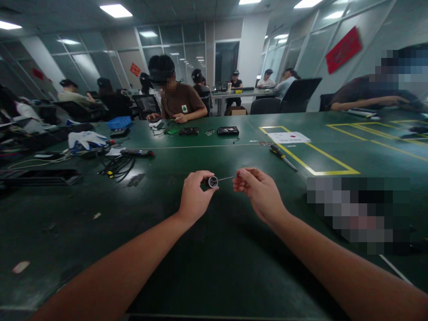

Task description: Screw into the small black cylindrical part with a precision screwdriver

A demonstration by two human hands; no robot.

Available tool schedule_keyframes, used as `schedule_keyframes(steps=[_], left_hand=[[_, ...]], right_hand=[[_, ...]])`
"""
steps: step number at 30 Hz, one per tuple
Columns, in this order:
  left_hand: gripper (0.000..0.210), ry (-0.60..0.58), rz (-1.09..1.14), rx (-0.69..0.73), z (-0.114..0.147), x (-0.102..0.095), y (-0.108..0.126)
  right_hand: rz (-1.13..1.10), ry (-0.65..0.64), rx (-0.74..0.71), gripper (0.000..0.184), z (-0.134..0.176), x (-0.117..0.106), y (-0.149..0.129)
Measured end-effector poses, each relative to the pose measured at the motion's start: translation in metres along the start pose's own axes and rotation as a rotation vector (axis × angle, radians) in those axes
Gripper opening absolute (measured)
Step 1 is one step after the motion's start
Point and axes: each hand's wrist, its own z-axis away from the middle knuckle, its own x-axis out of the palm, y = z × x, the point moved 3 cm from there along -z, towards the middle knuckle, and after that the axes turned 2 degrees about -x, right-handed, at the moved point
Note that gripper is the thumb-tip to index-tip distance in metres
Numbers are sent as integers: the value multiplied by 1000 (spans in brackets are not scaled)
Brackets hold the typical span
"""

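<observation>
Cylinder [213,182] sits gripped in the left hand [195,196], its round end toward the right hand [259,191], which pinches a thin rod [225,179]. The rod appears to reach that end (how deep, I cannot tell), so they seem neither fully joined nor parted. A screwdriver [283,158] lies beyond the right hand, coiled cable [115,169] beyond the left; neither obstructs.

Left hand [196,191] curled in grip | right hand [260,189] pinching, fingertips [241,172] blurred, probably together | forearms [133,261] bare, converging

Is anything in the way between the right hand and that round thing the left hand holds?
Nothing visible blocks it; just a thin piece spans the gap from the small cylinder to the right hand.
</observation>
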Motion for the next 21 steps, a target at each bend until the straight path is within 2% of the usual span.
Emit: schedule_keyframes(steps=[4, 7, 10, 14, 16, 18, 21], left_hand=[[37, -6, 6, -6, 1, 0, 0], [38, -7, -2, -10, 0, 0, 0], [38, -8, -28, -18, -1, 0, -1], [38, 12, -45, -14, -1, 0, -3], [39, 20, -38, -13, -1, 0, -4], [40, 29, -31, -17, -1, -1, -4], [38, 36, -22, -38, -2, -2, -3]], right_hand=[[-73, 6, 59, 26, -2, 0, 3], [-63, 9, 43, 28, -3, 0, 5], [44, -7, -44, 29, -1, -1, 1], [340, -74, -253, 25, 10, 2, -9], [437, -94, -303, 22, 14, 3, -11], [404, -103, -269, 22, 14, 4, -10], [174, -69, -126, 24, 8, 4, -4]])
